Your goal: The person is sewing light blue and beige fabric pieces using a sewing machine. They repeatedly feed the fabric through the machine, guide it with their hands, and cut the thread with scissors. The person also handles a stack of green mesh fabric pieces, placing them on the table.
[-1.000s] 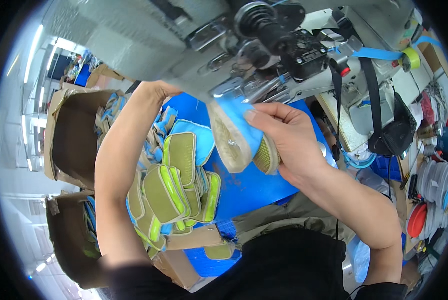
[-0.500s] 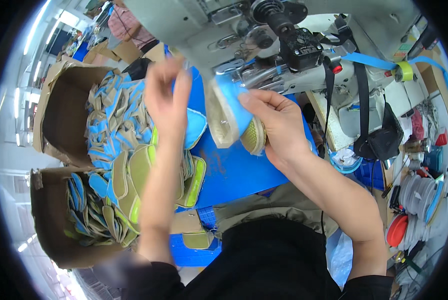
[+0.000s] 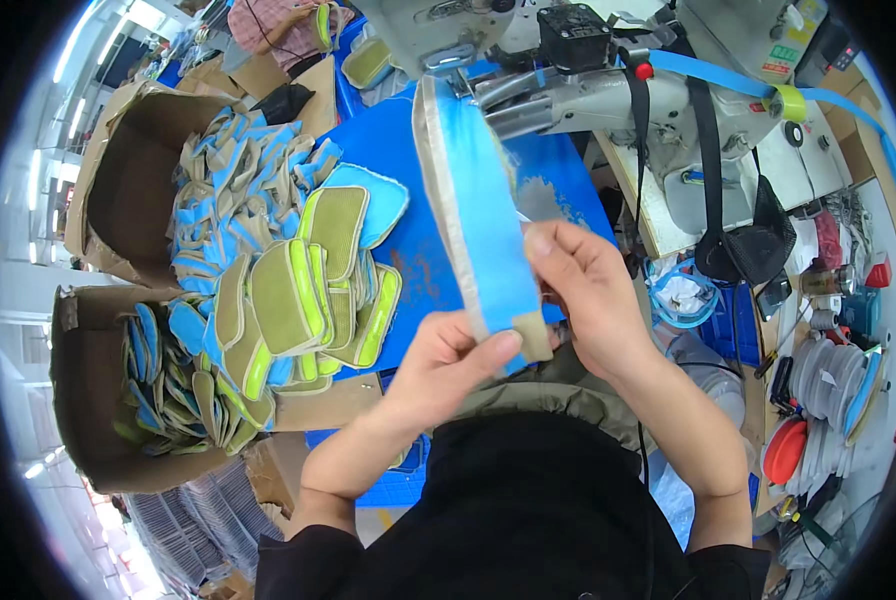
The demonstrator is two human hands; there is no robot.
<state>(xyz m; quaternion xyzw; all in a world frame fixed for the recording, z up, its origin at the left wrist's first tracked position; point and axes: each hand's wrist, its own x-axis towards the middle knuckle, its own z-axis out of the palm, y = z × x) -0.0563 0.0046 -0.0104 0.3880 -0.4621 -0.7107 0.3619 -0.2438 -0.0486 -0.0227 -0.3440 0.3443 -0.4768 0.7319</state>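
Note:
A curved fabric strip (image 3: 498, 235), bright blue with a pale beige edge, stretches from under the sewing machine head (image 3: 448, 60) toward me. Its lower end, with a small tan patch, is pinched between the thumb and fingers of my left hand (image 3: 458, 365). Higher up on its right side, my right hand (image 3: 583, 290) grips the edge with thumb and bent fingers. Part of the piece behind the strip is hidden. Left of my hands, on the blue table (image 3: 423, 260), lies a pile of olive mesh pieces (image 3: 288, 295) with lime-green edging, a blue one among them.
Two cardboard boxes (image 3: 98, 385) at the left hold olive and blue pieces; a heap of blue-and-beige strips (image 3: 238, 190) spills from the far one. Blue tape (image 3: 713, 75) runs to the machine through a yellow guide. White reels (image 3: 823, 385) stand at right. Another person (image 3: 283, 30) sits at far left.
My left hand has come down from beside the machine onto the strip's lower end. My right hand has moved nearer me, and the strip now extends lengthwise. The view has shifted slightly.

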